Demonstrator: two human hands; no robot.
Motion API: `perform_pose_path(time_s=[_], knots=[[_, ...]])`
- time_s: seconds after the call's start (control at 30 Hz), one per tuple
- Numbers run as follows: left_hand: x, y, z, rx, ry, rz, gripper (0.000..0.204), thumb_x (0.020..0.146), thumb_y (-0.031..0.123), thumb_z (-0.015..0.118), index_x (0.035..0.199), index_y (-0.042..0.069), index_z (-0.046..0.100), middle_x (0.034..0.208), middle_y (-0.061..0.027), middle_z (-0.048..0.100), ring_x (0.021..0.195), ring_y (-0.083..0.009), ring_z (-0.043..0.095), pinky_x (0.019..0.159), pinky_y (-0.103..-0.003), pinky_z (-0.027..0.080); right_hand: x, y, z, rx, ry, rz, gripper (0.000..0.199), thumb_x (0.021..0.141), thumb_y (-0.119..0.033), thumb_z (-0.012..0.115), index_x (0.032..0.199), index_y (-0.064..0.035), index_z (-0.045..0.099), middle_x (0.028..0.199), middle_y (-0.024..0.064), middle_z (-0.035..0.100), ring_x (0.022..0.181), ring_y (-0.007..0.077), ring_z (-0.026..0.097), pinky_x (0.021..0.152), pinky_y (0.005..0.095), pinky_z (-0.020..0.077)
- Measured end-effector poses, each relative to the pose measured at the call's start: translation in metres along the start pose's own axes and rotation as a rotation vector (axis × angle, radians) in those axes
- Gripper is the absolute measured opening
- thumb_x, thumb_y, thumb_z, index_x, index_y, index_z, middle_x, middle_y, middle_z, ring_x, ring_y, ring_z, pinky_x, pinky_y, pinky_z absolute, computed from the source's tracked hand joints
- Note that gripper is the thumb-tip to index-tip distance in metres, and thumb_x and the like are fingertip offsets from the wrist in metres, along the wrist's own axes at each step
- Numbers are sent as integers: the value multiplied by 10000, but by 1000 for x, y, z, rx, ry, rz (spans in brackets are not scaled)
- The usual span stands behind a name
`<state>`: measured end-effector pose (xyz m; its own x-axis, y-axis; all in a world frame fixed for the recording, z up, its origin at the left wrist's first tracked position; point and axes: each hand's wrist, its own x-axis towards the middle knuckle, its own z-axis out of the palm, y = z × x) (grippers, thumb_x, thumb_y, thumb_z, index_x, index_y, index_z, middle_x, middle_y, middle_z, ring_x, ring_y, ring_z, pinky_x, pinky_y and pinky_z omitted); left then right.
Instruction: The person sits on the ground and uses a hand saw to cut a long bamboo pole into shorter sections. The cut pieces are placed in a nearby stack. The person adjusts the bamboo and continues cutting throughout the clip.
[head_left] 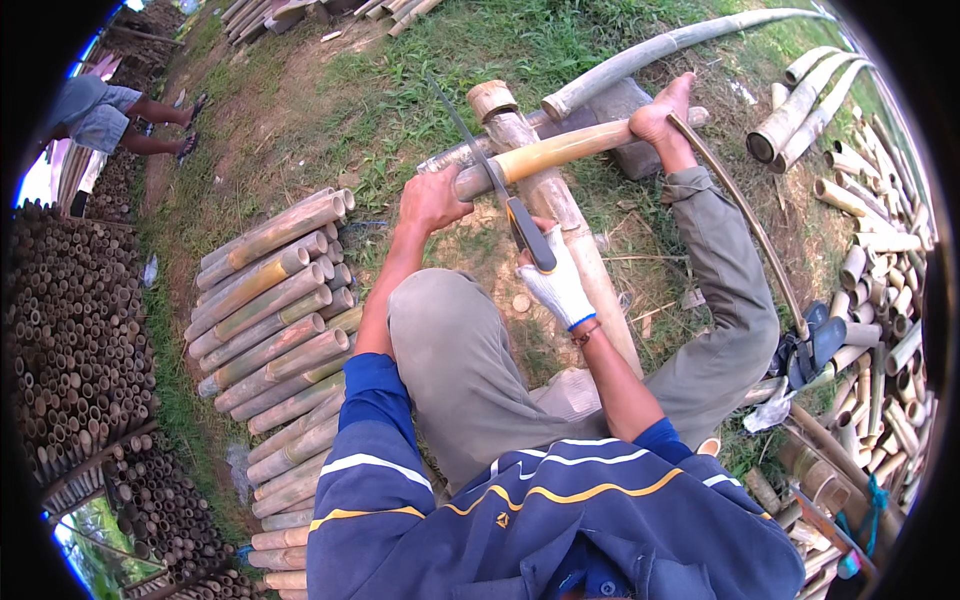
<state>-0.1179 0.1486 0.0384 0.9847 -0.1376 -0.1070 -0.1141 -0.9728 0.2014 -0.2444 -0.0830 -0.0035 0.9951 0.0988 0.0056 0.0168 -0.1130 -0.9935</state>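
Note:
My bare left hand [432, 200] is wrapped round the near left end of a yellowish bamboo pole [565, 152]. My right hand [557, 282], in a white knitted glove, grips the dark handle of a handsaw [530, 236]. The saw's blade lies across the pole just right of my left hand and points up to the far left. Whether its teeth have cut in is too small to tell. Beneath the pole runs a thick pale post [590, 280] with a short bamboo stub at its far end. My bare foot [665, 112] presses on the pole's right part.
Cut bamboo lengths [270, 330] are stacked at my left, with a large stack [80, 330] beyond. More pieces [890, 330] lie heaped at the right. A long curved bamboo [680, 45] and a grey stone [620, 110] lie ahead. Another person [110, 115] is at the far left.

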Motion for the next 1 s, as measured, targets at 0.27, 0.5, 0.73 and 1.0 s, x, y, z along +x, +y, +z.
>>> perform_pose_path(time_s=[0.27,0.5,0.73,1.0], knots=[[1,-10,-1,12,2,-10,556,737,397,827,1173,75,704,1020,-240,778,989,-410,756,919,-506,596,-32,-10,-10,-123,-11,-11,595,856,-50,671,1423,-40,492,1241,157,628,1118,295,674,991,389,529],[-6,-8,8,-18,-1,-18,561,726,409,817,1192,113,723,970,-233,778,937,-419,756,898,-514,596,-179,-45,-70,-225,-36,118,601,864,31,625,1450,-32,505,1237,136,617,961,195,629,931,302,514],[3,-1,7,0,53,19,560,738,423,816,1182,100,702,1005,-221,781,968,-405,757,907,-507,594,22,6,4,-92,33,-79,548,895,-11,683,1410,-49,501,1032,40,621,852,114,597,789,283,534],[-5,-17,18,-1,10,-25,598,738,437,805,1234,120,702,1038,-222,780,989,-415,753,917,-515,588,-118,-29,-46,-142,-31,153,591,857,-21,651,1429,-77,511,1167,159,655,972,260,693,909,358,545]])
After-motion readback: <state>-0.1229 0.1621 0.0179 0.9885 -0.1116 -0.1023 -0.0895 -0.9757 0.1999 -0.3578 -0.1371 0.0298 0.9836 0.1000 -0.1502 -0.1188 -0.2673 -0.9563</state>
